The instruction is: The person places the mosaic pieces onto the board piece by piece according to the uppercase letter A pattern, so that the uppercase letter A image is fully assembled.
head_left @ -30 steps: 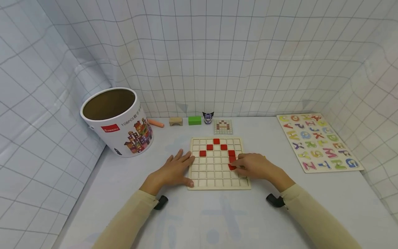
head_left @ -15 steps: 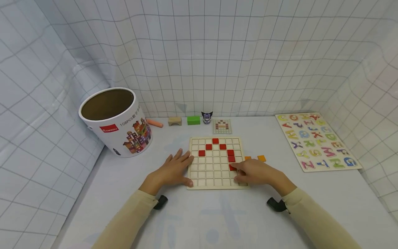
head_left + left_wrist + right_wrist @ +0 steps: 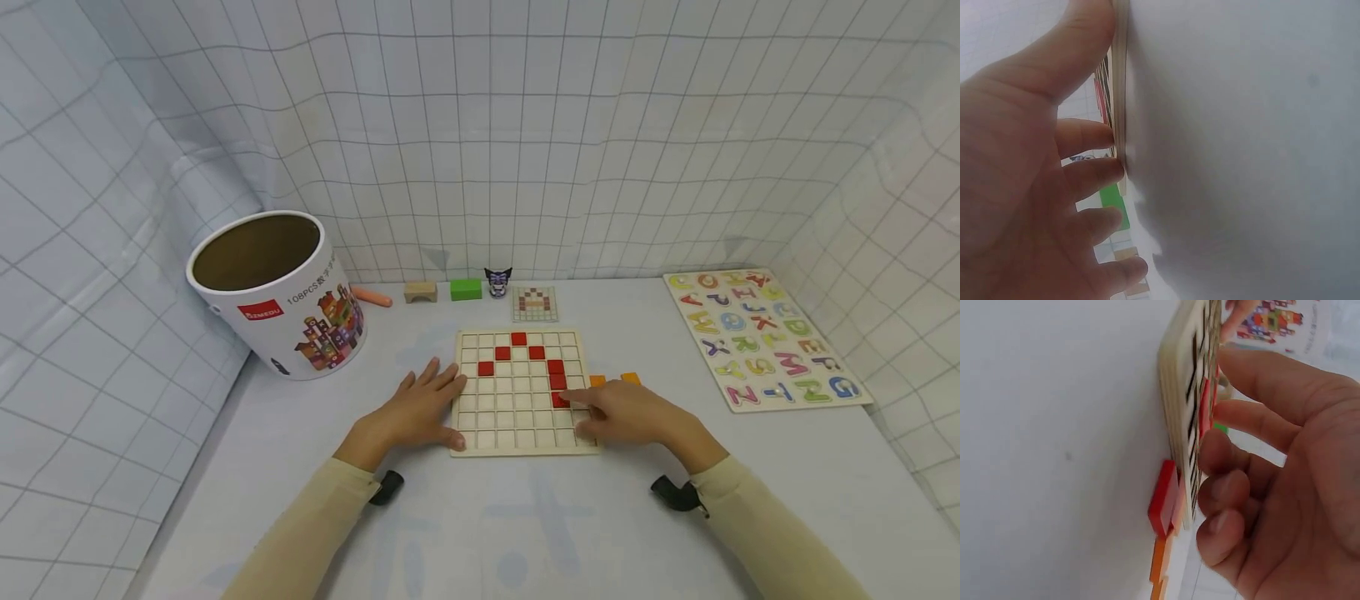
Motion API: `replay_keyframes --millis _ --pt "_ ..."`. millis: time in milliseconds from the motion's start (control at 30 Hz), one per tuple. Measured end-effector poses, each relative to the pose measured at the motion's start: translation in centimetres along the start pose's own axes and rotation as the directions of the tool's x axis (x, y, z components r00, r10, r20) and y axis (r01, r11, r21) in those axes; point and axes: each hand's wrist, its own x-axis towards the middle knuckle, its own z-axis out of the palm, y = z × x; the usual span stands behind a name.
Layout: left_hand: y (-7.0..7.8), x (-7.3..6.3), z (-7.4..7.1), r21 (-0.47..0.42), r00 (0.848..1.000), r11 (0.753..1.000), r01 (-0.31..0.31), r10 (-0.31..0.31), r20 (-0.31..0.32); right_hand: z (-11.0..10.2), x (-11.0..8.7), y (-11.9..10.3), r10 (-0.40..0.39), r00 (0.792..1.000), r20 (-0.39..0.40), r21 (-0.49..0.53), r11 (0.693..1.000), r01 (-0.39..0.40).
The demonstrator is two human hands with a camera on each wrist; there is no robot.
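Observation:
A wooden grid board (image 3: 504, 421) lies flat on the white table, with several red square tiles in its cells. At its left edge rests my left hand (image 3: 415, 411), fingers spread; in the left wrist view the thumb and fingertips are right at the board's side. My right hand (image 3: 630, 412) reaches over the right edge. Its straight index finger touches the lowest red tile (image 3: 557, 402) of the right-hand column, and its other fingers are curled in with nothing seen between them. A red tile (image 3: 1164, 499) and orange tiles (image 3: 1159, 557) lie beside the board, partly hidden by that hand in the head view.
Behind the board stand a pattern card (image 3: 535, 305), a small purple figure (image 3: 498, 283), a green block (image 3: 466, 289), a wooden arch block (image 3: 421, 292) and an orange stick (image 3: 372, 297). A large white bucket (image 3: 285, 325) is left; an alphabet puzzle board (image 3: 765, 342) lies right.
The lowest red tile has gone from askew to in line with its cell. My right hand has gone from pinching it to touching it with the index finger, shifting right. The left hand stays put.

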Motion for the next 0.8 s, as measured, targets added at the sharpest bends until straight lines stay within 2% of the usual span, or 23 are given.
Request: replay_keyframes --millis 133,200,333,433,600,800 --pt "0.1 0.0 0.0 -0.009 1.0 1.0 0.001 -0.001 0.003 -1.3 -1.1 1.7 0.041 0.992 -0.121 0.092 0.995 -0.03" --pt "0.1 0.0 -0.1 -0.008 1.0 1.0 0.003 -0.002 0.006 -1.5 -1.9 2.8 0.069 0.986 -0.152 0.113 0.992 -0.052" --pt "0.1 0.0 -0.1 -0.003 1.0 1.0 0.01 -0.01 0.016 -1.4 -3.0 4.4 0.123 0.985 -0.123 0.148 0.983 -0.105" --pt "0.0 0.0 0.0 -0.003 1.0 1.0 0.009 -0.009 0.018 -0.8 -3.1 4.8 0.149 0.985 -0.091 0.165 0.977 -0.133" --pt "-0.1 0.0 0.1 0.002 1.0 1.0 0.0 0.0 0.013 0.1 -2.6 4.5 0.129 0.987 -0.092 0.12 0.986 -0.118" --pt "-0.1 -0.1 0.1 -0.002 1.0 1.0 0.009 -0.009 0.015 0.1 -2.6 4.3 0.126 0.987 -0.099 0.073 0.99 -0.119"
